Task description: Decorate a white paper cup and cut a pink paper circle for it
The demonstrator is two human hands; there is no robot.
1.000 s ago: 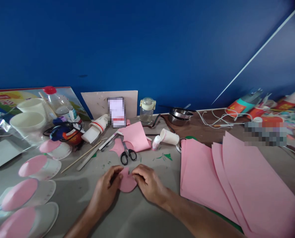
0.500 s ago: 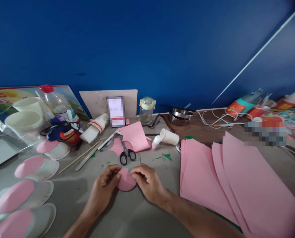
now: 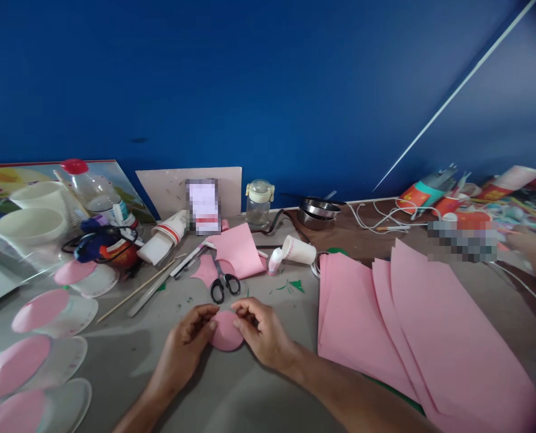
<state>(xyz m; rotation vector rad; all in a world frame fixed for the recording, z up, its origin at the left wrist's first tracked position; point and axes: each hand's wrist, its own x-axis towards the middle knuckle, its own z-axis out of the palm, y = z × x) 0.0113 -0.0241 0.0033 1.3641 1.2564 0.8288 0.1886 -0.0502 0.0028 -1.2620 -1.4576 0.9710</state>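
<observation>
A round pink paper disc [image 3: 226,331] is held near the front of the table, its face toward me. My left hand [image 3: 191,337] pinches its left edge between thumb and fingers. My right hand [image 3: 259,334] pinches the right edge the same way. Just beyond the disc lie scissors [image 3: 225,287] with black handles, their blades over pink paper offcuts. A larger curled piece of pink paper [image 3: 238,252] rests behind them, and a small white bottle [image 3: 275,261] lies close to a tipped paper cup [image 3: 298,250].
Stacked pink sheets [image 3: 358,300] cover the right side. Several cups with pink ovals [image 3: 40,310] line the left. A phone [image 3: 204,207] leans on a board, near a glass jar [image 3: 259,204] and metal bowls [image 3: 317,211]. Another person's hand [image 3: 533,252] shows at far right.
The disc, which showed a notched, uneven top edge before, now looks like a full circle between my fingers. The view has shifted slightly to the right.
</observation>
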